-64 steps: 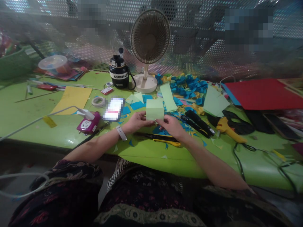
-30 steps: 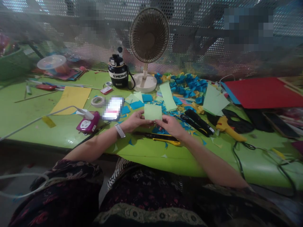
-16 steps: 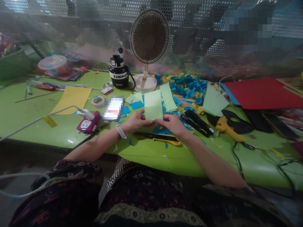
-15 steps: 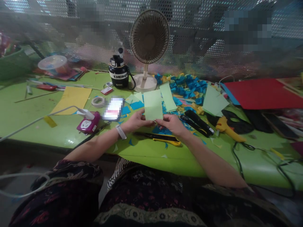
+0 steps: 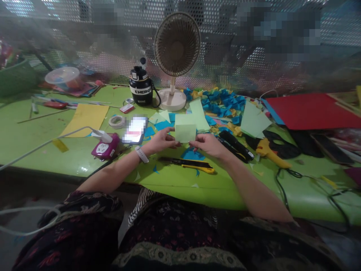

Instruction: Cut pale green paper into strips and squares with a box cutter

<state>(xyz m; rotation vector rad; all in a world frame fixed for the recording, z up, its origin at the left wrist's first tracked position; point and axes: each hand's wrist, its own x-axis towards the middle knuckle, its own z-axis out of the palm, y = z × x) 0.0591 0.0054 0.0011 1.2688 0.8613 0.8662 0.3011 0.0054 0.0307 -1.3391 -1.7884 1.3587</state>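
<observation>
Between my two hands I hold a light green sheet of paper [image 5: 185, 128], with its lower part bent up so that a crease runs across it. My left hand [image 5: 165, 140] pinches its lower left corner. The lower right corner is gripped by my right hand [image 5: 207, 145], thumb and fingers together. Below the hands lies a yellow-and-black utility knife [image 5: 197, 164]. Blue paper scraps [image 5: 192, 154] lie just under the sheet. Another light green strip of paper [image 5: 199, 114] rests behind it.
A phone [image 5: 135, 130], tape roll [image 5: 116, 121] and purple power adapter [image 5: 105, 146] lie left. Behind stand a fan [image 5: 177, 49] and a black bottle [image 5: 141, 88]. A black stapler [image 5: 237, 146] and yellow glue gun [image 5: 270, 153] lie right, beside a blue tissue-like paper heap [image 5: 222, 103].
The green sheet, flat and taller before, now has its lower part bent upward and looks shorter. Both hands have shifted slightly, with the right one moving a little outward.
</observation>
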